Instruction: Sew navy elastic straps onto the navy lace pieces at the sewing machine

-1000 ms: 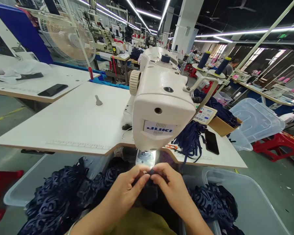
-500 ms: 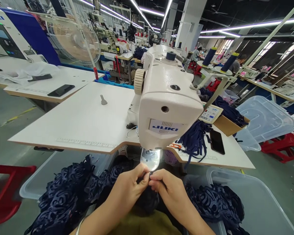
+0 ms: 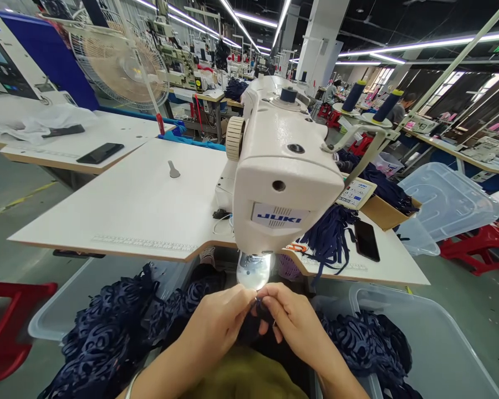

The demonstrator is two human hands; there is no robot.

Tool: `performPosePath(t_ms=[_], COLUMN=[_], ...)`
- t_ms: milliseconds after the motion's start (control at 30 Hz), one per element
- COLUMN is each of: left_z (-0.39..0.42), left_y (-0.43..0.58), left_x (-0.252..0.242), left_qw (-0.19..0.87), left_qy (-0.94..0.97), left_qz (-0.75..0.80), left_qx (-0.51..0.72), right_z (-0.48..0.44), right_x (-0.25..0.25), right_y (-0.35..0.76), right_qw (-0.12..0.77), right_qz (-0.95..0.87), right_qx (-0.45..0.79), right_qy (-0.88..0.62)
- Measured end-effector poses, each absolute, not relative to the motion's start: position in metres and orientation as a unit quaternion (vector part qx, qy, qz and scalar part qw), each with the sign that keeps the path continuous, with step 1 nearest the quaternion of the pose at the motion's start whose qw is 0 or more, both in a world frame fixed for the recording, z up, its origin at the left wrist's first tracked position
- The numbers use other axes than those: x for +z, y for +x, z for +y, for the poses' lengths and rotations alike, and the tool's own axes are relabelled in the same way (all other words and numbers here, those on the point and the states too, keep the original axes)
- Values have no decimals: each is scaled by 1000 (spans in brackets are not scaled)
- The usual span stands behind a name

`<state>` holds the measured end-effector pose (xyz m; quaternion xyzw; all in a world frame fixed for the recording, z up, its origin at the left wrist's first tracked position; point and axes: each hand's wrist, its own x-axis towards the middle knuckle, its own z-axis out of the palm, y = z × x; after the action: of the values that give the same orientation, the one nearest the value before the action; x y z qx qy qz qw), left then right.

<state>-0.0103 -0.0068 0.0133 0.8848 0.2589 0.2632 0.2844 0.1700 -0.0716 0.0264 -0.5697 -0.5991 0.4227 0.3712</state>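
Observation:
My left hand [image 3: 216, 327] and my right hand [image 3: 293, 324] meet fingertip to fingertip just below the lit needle plate [image 3: 253, 271] of a white JUKI sewing machine [image 3: 283, 172]. Both hands are closed in a pinch on a small piece of dark navy fabric [image 3: 258, 313] held between them. More navy fabric lies in my lap under the hands. The needle itself is hidden behind the machine head.
A heap of navy lace pieces [image 3: 103, 332] fills a clear bin at my left; another clear bin [image 3: 424, 332] with navy pieces stands at my right. On the white table [image 3: 141, 210] lie navy straps [image 3: 328, 233], a black phone [image 3: 366, 241] and a control panel [image 3: 355, 194]. Red stools stand on both sides.
My hands have stayed together at the needle plate and shifted slightly lower, the fingers re-gripping the navy piece. The camera view moved a little.

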Motion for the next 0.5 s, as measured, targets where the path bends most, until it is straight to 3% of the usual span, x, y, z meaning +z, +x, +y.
performPosePath(t_ms=[167, 500], left_z=[-6, -11], left_y=[-9, -7], left_x=[16, 24], left_qw=[211, 360], left_qy=[911, 868], left_qz=[213, 269], left_qx=[284, 213], right_z=[-73, -75], right_x=[24, 25], right_y=[172, 164], right_qw=[346, 314], right_qz=[-627, -623], right_qx=[384, 359], right_qy=[-583, -620])
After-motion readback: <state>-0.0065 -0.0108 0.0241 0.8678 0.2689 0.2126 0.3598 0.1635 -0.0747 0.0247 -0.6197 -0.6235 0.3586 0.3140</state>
